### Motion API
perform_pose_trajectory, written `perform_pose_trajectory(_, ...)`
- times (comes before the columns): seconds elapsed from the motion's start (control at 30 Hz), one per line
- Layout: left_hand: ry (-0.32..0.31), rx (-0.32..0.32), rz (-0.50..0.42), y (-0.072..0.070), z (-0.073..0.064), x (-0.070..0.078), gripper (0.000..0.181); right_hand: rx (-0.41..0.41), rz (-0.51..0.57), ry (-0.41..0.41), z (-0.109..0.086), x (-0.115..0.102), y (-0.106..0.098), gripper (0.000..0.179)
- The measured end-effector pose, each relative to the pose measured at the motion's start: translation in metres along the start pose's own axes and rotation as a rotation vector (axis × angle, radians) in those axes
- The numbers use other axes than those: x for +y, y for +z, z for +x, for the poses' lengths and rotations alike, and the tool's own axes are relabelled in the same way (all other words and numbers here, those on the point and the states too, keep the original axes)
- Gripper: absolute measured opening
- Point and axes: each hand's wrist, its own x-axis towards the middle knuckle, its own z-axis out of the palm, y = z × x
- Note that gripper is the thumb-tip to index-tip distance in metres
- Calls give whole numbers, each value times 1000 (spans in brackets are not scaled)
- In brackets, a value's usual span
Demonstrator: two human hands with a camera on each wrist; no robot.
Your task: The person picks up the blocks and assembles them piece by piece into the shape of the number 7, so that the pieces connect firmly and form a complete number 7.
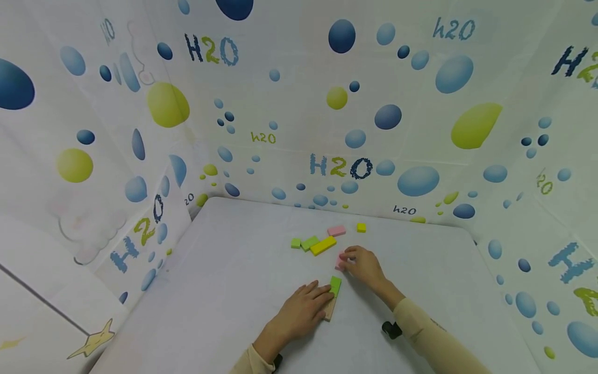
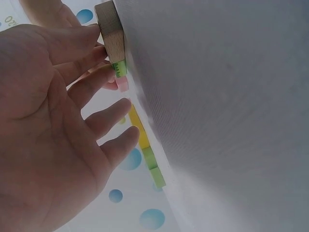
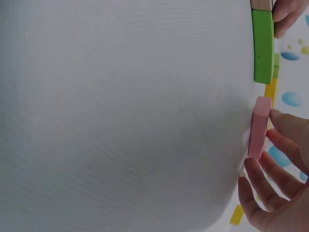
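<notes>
A wooden block (image 1: 329,310) and a green block (image 1: 335,285) lie end to end on the white table. Along their left side rests my left hand (image 1: 301,310), its thumb by the wooden block and its extended fingertips touching the green one. My right hand (image 1: 365,267) pinches a pink block (image 3: 259,128) between thumb and fingers. This pink block is just beyond the green block's far end, with a small gap between them in the right wrist view. Part of it is hidden behind the fingers in the head view.
Farther back lie a yellow block (image 1: 323,245), two light green blocks, one small (image 1: 296,243) and one longer (image 1: 309,243), another pink block (image 1: 336,230) and a small yellow block (image 1: 361,227). A patterned cloth wall (image 1: 299,150) rises behind the table (image 1: 224,291).
</notes>
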Motion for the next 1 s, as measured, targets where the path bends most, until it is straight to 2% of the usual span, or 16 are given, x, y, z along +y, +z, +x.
perform_pose_trajectory(0.47, 25, 40, 19, 3, -1, -1, 45, -17, -4, -2, -8, -5, 2, 26)
perform_pose_trajectory(0.77, -7, -6, 13, 0, 1, 0, 45, -4, 7, -55, -12, -5, 2, 28)
perform_pose_trajectory(1.0, 8, 11, 13, 0, 0, 0, 45, -5, 14, -54, -15, -6, 3, 28)
